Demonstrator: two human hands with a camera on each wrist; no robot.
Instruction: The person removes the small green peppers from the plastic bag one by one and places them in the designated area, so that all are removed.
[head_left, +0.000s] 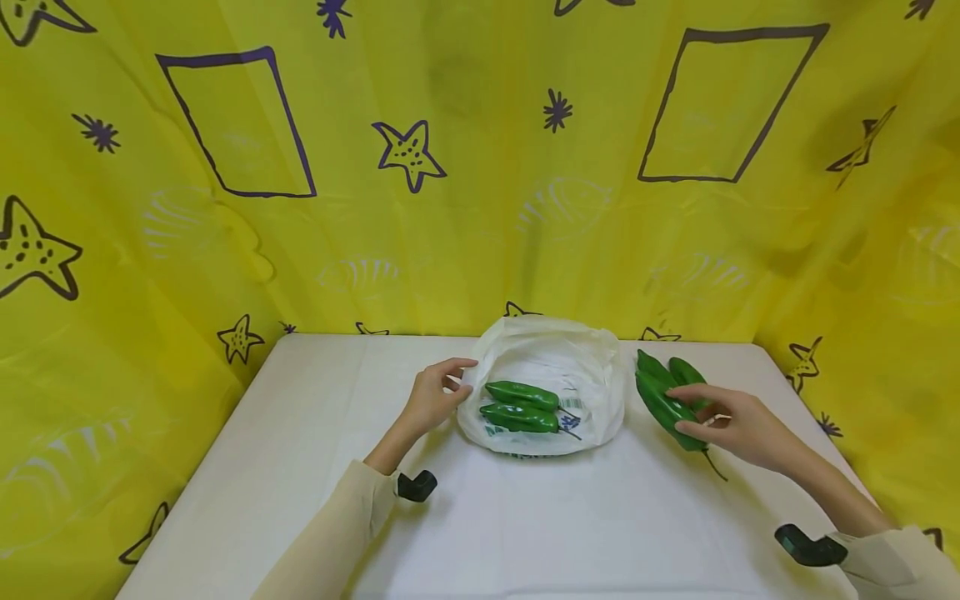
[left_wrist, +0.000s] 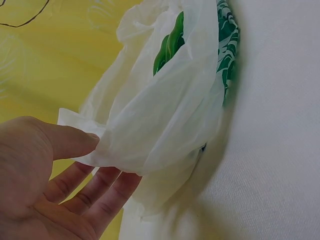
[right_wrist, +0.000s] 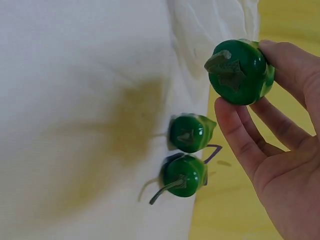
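A white plastic bag (head_left: pixel 611 392) lies with its mouth wide, and inside it two green chili peppers (head_left: pixel 522 394) rest side by side. At the bag's left edge, my left hand (head_left: pixel 431 396) pinches the rim between thumb and fingers; the left wrist view shows the thumb (left_wrist: pixel 75 142) over the film. My right hand (head_left: pixel 750 425), right of the bag, holds a green chili pepper (right_wrist: pixel 240 75) between thumb and fingertips, raised off the table with its stem toward the wrist camera. Below it, two more peppers (right_wrist: pixel 191 132) lie on the table, partly covered in the head view.
A white-covered table (head_left: pixel 315 500) carries everything. Yellow curtains (head_left: pixel 480 233) printed with starfish and shells close off the back and both sides. Green printing (left_wrist: pixel 227 50) shows on the bag's outside. Dark wrist cameras (head_left: pixel 417 486) sit at both sleeves.
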